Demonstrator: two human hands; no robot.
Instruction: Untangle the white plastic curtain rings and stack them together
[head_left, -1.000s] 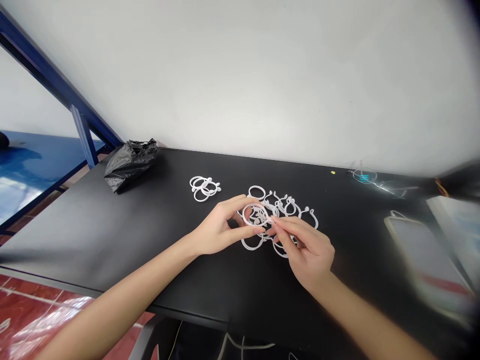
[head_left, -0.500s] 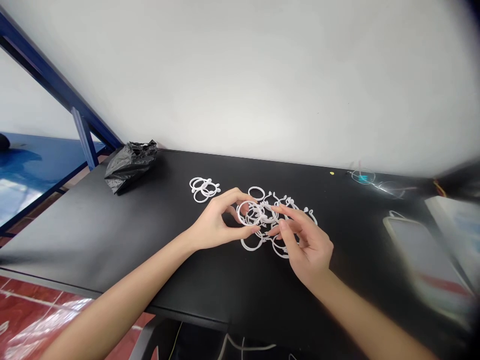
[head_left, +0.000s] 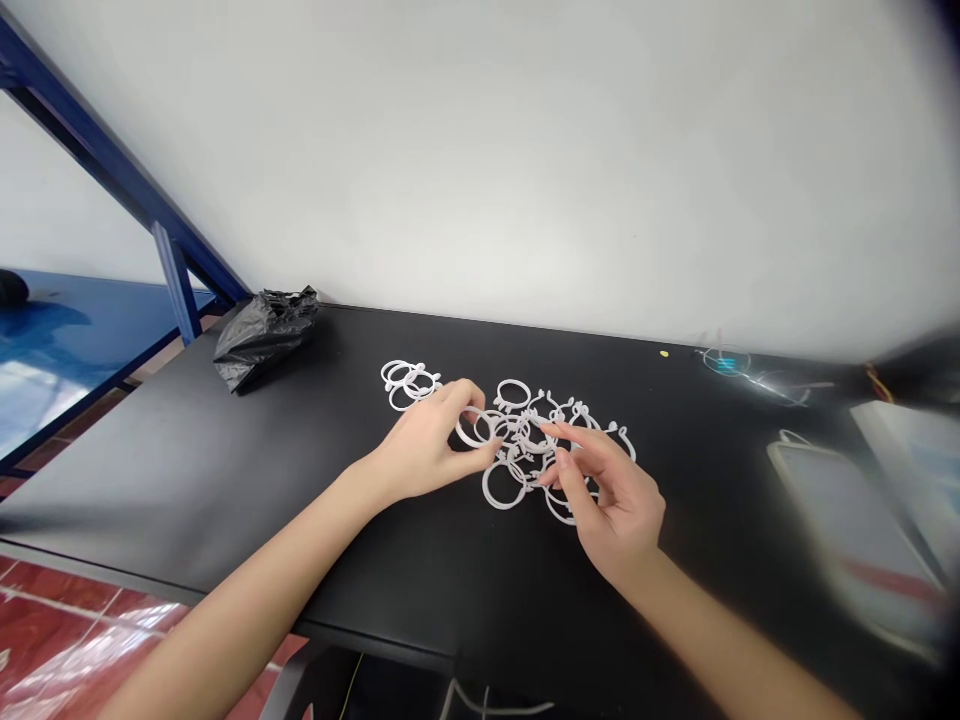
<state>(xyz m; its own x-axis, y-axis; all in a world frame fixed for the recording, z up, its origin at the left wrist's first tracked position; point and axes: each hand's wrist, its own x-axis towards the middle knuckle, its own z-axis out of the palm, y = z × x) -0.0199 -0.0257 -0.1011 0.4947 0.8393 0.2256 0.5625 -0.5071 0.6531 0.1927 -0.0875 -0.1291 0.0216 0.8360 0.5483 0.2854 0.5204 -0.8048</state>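
Observation:
Thumb and fingers of my left hand (head_left: 439,440) are closed around the edge of a white plastic ring (head_left: 471,427), held just left of a loose pile of similar rings (head_left: 504,485). These rings have small rounded knobs, and some look open at one side. My right hand (head_left: 611,490) hovers at the pile's right side, thumb and fingertips bent but apart. Nothing shows clearly between them, and I cannot tell whether they touch a ring. Behind my left hand lies a smaller cluster of white rings (head_left: 401,377).
A crumpled black plastic bag (head_left: 266,335) sits at the back left of the black table (head_left: 225,480). To the right are clear wrapping (head_left: 772,385), a blurred phone-like object (head_left: 847,530) and a yellow bit (head_left: 664,353). A pale wall (head_left: 480,180) stands behind.
My left hand has shifted slightly left with the white ring, away from the pile's middle. The right hand has barely moved. The view has tilted a little.

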